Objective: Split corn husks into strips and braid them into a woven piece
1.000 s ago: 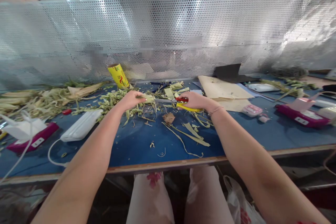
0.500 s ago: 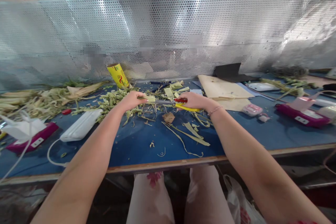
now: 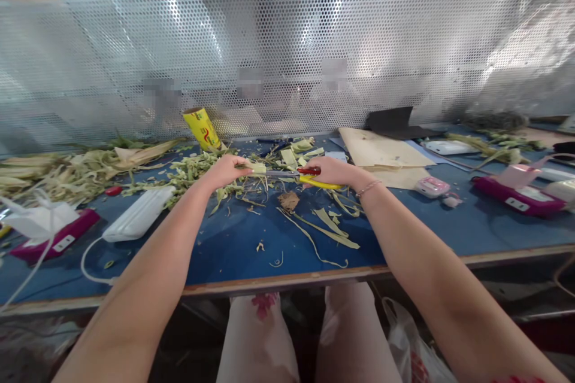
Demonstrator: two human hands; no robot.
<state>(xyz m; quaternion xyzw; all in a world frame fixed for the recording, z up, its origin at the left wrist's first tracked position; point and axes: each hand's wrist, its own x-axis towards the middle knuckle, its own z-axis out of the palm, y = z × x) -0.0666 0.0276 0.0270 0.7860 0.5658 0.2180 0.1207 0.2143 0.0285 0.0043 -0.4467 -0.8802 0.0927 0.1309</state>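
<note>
My right hand (image 3: pixel 330 171) is wrapped round scissors (image 3: pixel 287 174) with one red and one yellow handle, blades pointing left. Fingertips of my left hand (image 3: pixel 227 171) pinch a pale green strip of leaf or husk (image 3: pixel 257 168), held over the table. The blade tips reach that strip; whether they are cutting into it I cannot tell. Below and behind my hands lie loose green-yellow plant scraps (image 3: pixel 188 167). A brown clump (image 3: pixel 288 200) sits just under the scissors, with long dry strips (image 3: pixel 335 233) nearby.
A yellow tube (image 3: pixel 202 128) leans by the perforated metal screen (image 3: pixel 287 42). To the left are a white power bank (image 3: pixel 139 213) with a cable and a magenta power strip (image 3: pixel 63 239). Tan paper sheets (image 3: pixel 381 149), a pink case (image 3: pixel 432 187) and another magenta strip (image 3: pixel 516 197) are on the right.
Almost nothing differs. Both hands, the scissors and the strip keep nearly the same place.
</note>
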